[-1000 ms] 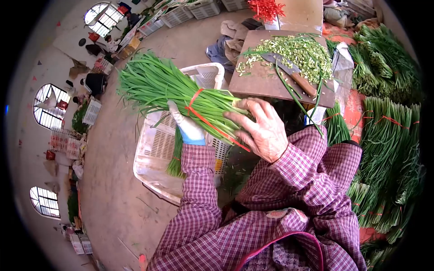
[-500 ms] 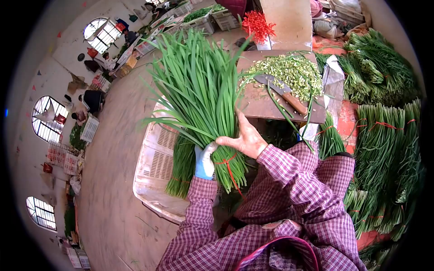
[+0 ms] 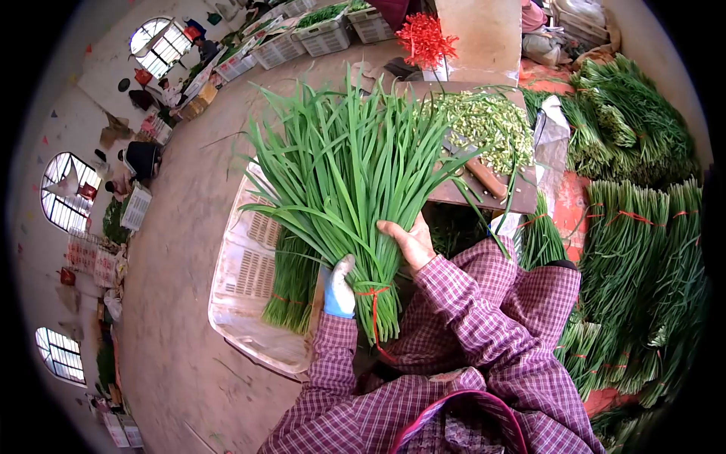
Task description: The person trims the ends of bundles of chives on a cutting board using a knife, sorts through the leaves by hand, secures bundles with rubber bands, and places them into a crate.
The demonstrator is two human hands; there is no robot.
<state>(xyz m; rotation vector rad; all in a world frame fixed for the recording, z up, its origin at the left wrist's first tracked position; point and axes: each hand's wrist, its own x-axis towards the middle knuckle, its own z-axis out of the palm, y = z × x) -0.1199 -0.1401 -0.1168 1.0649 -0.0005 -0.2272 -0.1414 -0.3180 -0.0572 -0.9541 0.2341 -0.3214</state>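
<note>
A large bundle of garlic chives point(image 3: 352, 174) is held upright between my hands, its long green leaves fanning out at the top. A red tie point(image 3: 373, 290) circles the stems low down, with a loose end hanging. My left hand point(image 3: 340, 287), in a white and blue glove, wraps the left side of the bundle just above the tie. My bare right hand point(image 3: 412, 240) grips the right side slightly higher, thumb across the front; its other fingers are partly hidden behind the leaves. A knife point(image 3: 484, 177) lies on the wooden board point(image 3: 522, 198), partly covered by the leaves.
A white plastic crate point(image 3: 227, 291) with another tied bundle point(image 3: 291, 280) stands at left. Chopped stem ends point(image 3: 495, 129) heap on the board, near red ties point(image 3: 426, 39). Tied bundles point(image 3: 628, 250) line the right side. Other people point(image 3: 141, 157) work beside crates at far left.
The bundle's leaves have spread and swung right, now covering part of the board and knife. My right hand has shifted slightly down, and the lower end of the bundle sits lower.
</note>
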